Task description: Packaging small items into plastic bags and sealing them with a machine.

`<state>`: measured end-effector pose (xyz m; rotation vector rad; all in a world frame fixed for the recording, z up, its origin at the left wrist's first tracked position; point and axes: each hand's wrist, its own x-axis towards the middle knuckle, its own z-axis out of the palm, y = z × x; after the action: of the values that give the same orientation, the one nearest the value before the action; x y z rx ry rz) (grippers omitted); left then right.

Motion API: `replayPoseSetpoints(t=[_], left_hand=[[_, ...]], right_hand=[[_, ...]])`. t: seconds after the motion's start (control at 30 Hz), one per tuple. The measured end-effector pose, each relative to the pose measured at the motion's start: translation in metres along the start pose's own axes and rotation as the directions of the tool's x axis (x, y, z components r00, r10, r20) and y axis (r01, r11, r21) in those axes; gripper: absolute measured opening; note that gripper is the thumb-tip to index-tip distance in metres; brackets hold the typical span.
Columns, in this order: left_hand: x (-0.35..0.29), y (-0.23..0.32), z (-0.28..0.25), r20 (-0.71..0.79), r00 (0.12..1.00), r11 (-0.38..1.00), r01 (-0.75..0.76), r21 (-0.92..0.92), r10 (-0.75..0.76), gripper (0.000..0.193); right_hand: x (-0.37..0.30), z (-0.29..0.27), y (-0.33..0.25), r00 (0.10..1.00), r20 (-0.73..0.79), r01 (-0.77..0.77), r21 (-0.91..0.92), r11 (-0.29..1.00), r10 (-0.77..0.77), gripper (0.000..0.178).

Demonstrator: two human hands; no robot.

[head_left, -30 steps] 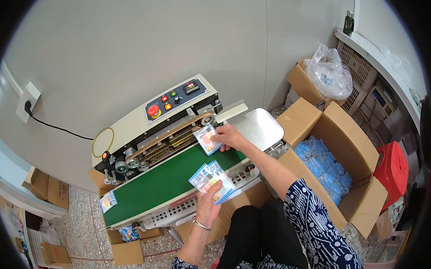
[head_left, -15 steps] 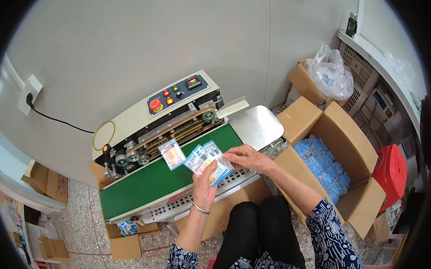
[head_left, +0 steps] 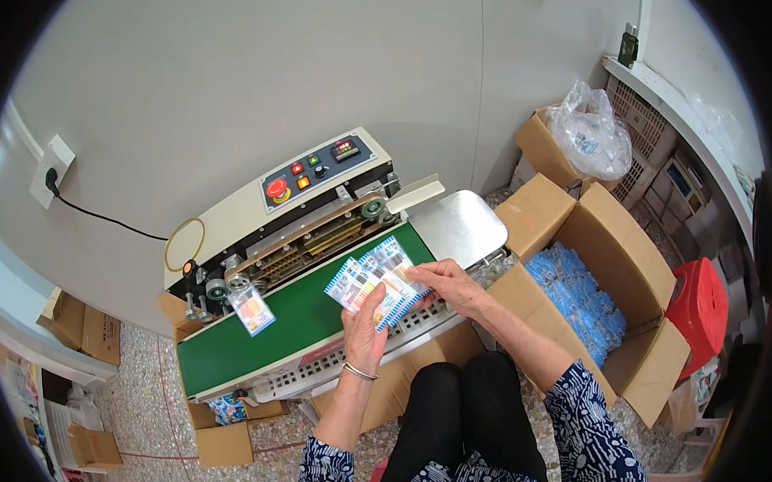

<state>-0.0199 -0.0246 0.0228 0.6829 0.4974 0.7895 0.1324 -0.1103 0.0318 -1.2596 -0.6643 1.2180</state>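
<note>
Fanned out above the green conveyor belt are several small clear packets with blue striped edges. My left hand grips them from below, its thumb on top. My right hand pinches the right side of the fan between thumb and fingers. To the left, a separate clear packet with a pinkish, pale yellow content lies on the belt, its upper edge at the rollers of the band sealing machine.
A control panel tops the machine. Right of the belt is a metal plate. An open carton full of blue packets stands beside my right arm, near a red stool. Below the belt's left end sits another carton.
The single packet has travelled left along the belt and turned a little. The packets in my hands are spread wider, and my right hand has moved slightly.
</note>
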Motion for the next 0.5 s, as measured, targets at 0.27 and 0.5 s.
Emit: replayPoseSetpoints(t=[0.27,0.5], left_hand=[[0.001,0.001,-0.001,-0.032,0.999,0.999,-0.017,-0.049,0.015,0.034],[0.000,0.004,-0.017,-0.038,0.999,0.997,0.013,-0.082,-0.016,0.034]], right_hand=[[0.009,-0.004,0.009,0.996,-0.025,0.084,-0.056,0.995,-0.086,0.023],[0.040,-0.050,-0.003,0.967,-0.213,0.122,-0.095,0.988,-0.140,0.019]])
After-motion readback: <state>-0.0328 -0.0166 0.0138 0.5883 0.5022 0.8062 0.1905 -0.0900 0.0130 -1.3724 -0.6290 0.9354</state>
